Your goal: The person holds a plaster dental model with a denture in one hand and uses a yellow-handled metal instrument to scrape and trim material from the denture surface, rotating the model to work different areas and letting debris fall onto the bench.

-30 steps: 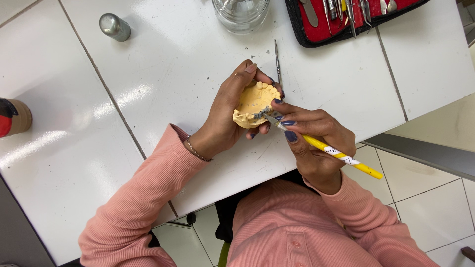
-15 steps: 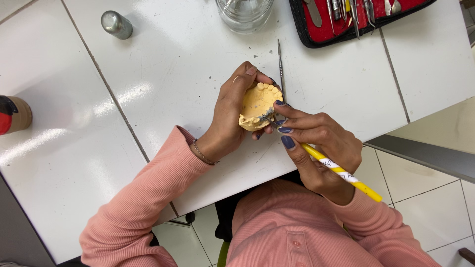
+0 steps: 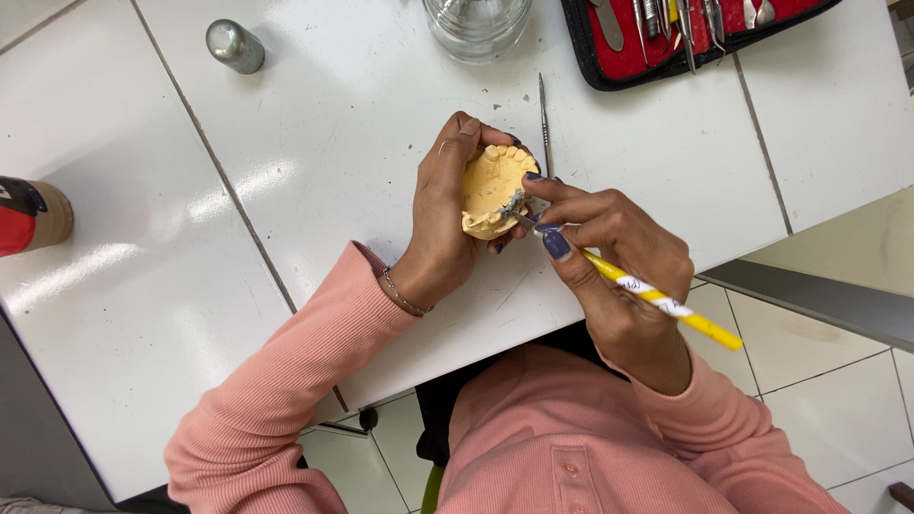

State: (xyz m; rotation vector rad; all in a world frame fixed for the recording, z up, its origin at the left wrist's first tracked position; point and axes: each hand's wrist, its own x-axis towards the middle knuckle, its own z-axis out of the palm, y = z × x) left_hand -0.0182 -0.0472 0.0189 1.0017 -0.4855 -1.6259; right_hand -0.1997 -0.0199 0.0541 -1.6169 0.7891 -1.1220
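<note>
**Working the grey patch on the yellow cast**

A white table [image 3: 286, 143] fills most of my view, with a pale tiled floor beyond its edge on my right. My left hand [image 3: 447, 224] is wrapped around a yellow dental cast [image 3: 490, 186], fingers clamped on its sides, holding it just above the tabletop near the table's edge. My right hand [image 3: 619, 276] pinches a yellow-handled tool [image 3: 657, 300] like a pen, fingers closed tight on it, with its fine tip touching the cast at a small grey patch [image 3: 512, 203].

As far as I can judge, the work is under way but not finished: only that one small spot shows grey material, and the rest of the arch looks bare yellow. How much more it needs I cannot tell.

Just beyond the cast lies a thin metal instrument [image 3: 544, 119], flat on the table. Further back sit a glass jar [image 3: 476, 24] and an open red-lined instrument case [image 3: 685, 43]. A small metal cylinder [image 3: 234, 46] stands well apart on my left, and a red-and-tan container [image 3: 33, 214] sits at the far left edge. Nothing crowds my hands.
</note>
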